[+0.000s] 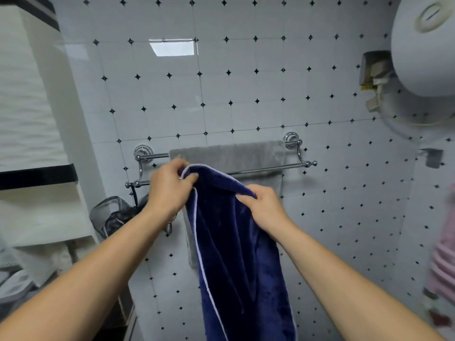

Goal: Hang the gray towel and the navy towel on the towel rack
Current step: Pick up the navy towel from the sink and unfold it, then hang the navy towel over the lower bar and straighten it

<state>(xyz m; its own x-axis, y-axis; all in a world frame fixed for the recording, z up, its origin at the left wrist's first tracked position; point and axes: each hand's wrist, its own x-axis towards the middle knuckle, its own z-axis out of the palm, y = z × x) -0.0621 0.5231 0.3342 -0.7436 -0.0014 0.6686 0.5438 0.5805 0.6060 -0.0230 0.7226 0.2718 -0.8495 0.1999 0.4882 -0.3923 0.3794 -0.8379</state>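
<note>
- The navy towel [234, 254] is held up by both hands in front of the towel rack [270, 167]. It hangs from them in long folds down to the bottom edge of the view.
- A pale trim runs along the navy towel's top and left edges.
- The left hand [170, 190] is closed on the towel's upper left corner, pinching the trimmed edge between thumb and curled fingers.
- The right hand [266, 205] grips the top edge further right, with the fingers curled over the bunched fabric.
- The held top edge sits at about the height of the rack's front bar and hides part of it. Whether the cloth touches the bar cannot be told.
- The gray towel [229, 156] is draped over the rack's rear bar, spread flat against the wall. Its lower part shows behind the navy towel.
- The rack is a chrome double-bar fitting fixed to a white tiled wall [246, 82] with small black diamond accents.
- A dark mesh bag [110, 212] hangs near the left end of the front bar.
- A white water heater [423, 45] sits at the upper right, with a wall socket [374, 75] beside it.
- Something pink [445, 254], blurred, shows at the right edge.
</note>
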